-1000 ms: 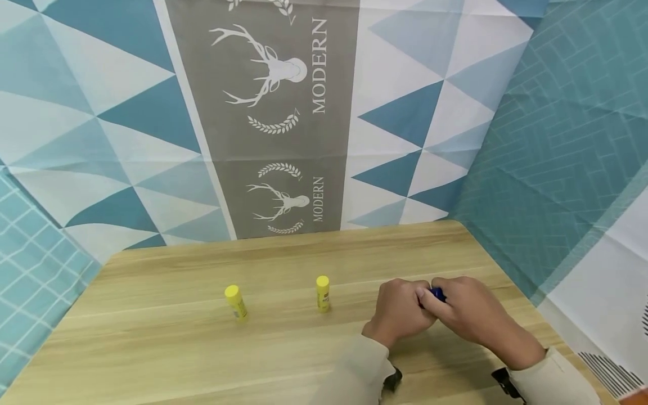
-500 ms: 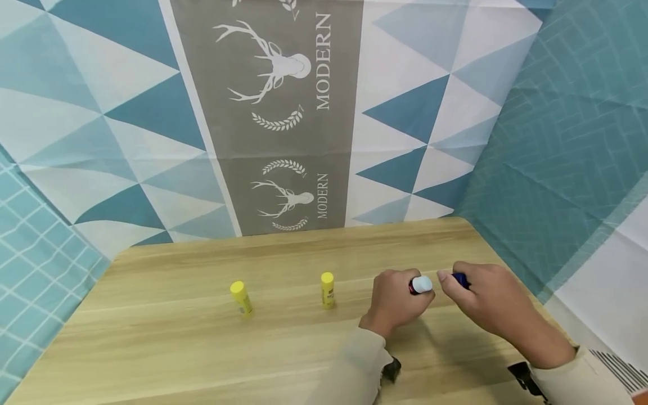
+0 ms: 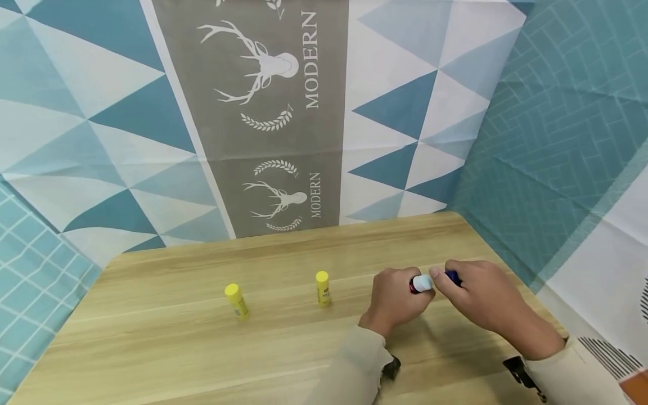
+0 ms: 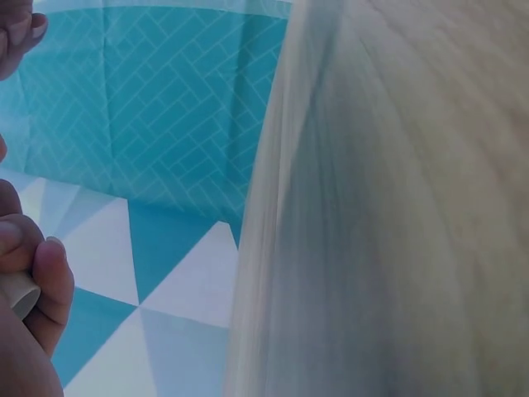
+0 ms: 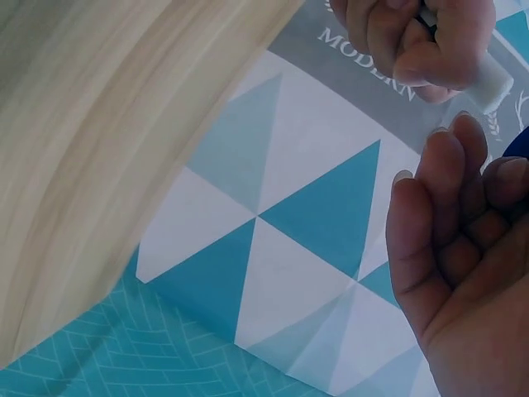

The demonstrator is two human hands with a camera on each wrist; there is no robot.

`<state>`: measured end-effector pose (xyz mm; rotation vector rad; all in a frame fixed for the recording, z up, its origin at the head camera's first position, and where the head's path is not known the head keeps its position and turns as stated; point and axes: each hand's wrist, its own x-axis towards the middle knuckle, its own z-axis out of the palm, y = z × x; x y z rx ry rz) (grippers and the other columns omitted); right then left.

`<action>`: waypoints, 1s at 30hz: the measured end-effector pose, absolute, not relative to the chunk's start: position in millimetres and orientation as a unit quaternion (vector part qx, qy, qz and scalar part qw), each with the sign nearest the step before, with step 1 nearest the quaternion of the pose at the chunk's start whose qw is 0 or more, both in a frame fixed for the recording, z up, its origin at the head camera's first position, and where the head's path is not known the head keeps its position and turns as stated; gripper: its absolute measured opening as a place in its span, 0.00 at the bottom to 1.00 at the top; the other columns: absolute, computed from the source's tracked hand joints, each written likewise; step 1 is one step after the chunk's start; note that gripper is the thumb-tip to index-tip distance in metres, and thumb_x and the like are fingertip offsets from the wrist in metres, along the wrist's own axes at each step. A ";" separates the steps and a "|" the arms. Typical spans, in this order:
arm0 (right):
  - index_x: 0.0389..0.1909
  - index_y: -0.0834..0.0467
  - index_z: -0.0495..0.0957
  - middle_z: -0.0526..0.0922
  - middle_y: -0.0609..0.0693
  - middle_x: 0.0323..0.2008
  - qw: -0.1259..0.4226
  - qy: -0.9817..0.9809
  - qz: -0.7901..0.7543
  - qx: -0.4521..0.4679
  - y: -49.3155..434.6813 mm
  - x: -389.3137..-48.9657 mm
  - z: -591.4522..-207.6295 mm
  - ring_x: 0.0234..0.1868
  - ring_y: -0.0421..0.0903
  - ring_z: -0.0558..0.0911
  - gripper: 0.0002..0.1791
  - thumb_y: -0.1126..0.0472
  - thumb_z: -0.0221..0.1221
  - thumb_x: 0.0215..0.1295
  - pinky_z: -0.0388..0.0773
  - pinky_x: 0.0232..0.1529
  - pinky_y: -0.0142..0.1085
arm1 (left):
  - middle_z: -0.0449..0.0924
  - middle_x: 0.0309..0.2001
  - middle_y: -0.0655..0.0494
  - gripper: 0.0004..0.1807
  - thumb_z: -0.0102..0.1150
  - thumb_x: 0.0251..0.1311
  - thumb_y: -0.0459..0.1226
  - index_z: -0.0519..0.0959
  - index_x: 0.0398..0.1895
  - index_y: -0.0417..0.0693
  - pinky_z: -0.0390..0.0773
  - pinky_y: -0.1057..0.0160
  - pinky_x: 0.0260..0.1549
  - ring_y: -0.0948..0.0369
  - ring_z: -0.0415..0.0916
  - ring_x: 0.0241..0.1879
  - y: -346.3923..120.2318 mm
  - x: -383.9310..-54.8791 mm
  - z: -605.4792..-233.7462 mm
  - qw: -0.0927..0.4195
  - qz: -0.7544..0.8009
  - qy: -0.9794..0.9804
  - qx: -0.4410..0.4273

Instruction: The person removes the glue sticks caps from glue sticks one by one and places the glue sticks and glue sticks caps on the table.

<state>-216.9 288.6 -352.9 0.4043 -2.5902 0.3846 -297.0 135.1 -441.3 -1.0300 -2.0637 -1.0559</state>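
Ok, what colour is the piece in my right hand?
The piece in your right hand is dark blue; the head view shows it best.

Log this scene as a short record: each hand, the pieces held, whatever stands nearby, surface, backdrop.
Left hand: grips white-tipped dark tube
Right hand: holds blue piece
Held pieces: apart from each other
Standing nearby: left yellow stick, right yellow stick
Surface: wood-grain table
Backdrop: triangle-patterned cloth with grey panel printed with deer heads and "MODERN"
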 end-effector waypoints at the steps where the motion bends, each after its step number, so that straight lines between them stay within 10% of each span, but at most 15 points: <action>1: 0.15 0.46 0.59 0.54 0.36 0.13 0.245 -0.948 0.141 0.147 289.0 -216.7 -353.6 0.14 0.34 0.52 0.25 0.51 0.59 0.71 0.53 0.18 0.31 | 0.51 0.12 0.67 0.22 0.68 0.45 0.37 0.61 0.11 0.55 0.44 0.75 0.12 0.74 0.42 0.12 135.0 -296.8 -441.3 0.297 -0.396 -0.777 -0.388; 30: 0.14 0.47 0.58 0.53 0.38 0.12 0.238 -0.958 0.123 0.102 299.7 -212.7 -368.8 0.14 0.35 0.51 0.27 0.48 0.57 0.72 0.51 0.17 0.33 | 0.53 0.12 0.66 0.21 0.67 0.47 0.35 0.62 0.13 0.54 0.48 0.76 0.12 0.74 0.45 0.12 136.4 -293.7 -435.4 0.261 -0.438 -0.772 -0.379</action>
